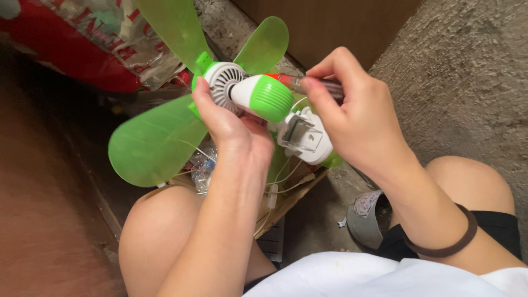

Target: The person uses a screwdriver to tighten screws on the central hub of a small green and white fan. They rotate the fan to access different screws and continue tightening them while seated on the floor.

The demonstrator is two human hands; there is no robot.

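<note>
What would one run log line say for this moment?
left hand: grips green-and-white plastic fan | right hand: holds clear-handled screwdriver at fan

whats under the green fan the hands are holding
Below the fan sits an open cardboard box holding thin white wires and clear plastic. The left hand and blades hide the rest of its contents.

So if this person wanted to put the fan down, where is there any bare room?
The bare concrete floor between the cardboard box and the grey cup is free, though narrow. The rough wall borders the right. It is crowded around the left hand, right hand and green fan, above the wire-filled box.
</note>
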